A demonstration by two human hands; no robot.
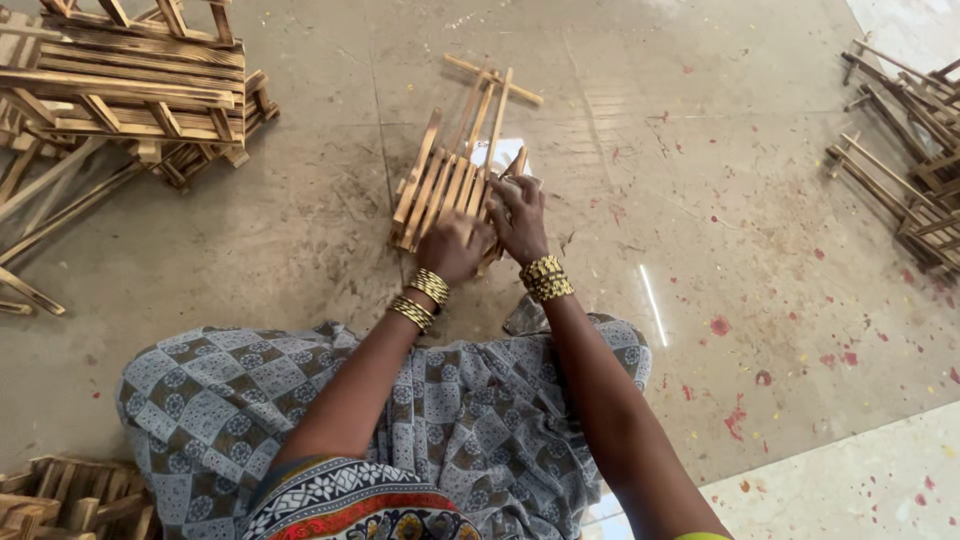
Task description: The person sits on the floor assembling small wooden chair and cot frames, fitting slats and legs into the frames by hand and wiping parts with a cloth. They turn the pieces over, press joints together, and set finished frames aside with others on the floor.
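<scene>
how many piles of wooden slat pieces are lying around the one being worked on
3: a big pile top left, one at the right edge, one bottom left. Each runs past the frame, so more may be hidden.

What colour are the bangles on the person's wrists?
Gold, stacked on both wrists: the left bangles and the right bangles, seen clearly in the head view.

Both hands on slatted wooden rack (pixel 445 180), floor

rack's near end (pixel 470 235): hidden under both hands | stack (pixel 130 80): cut off by left edge
</scene>
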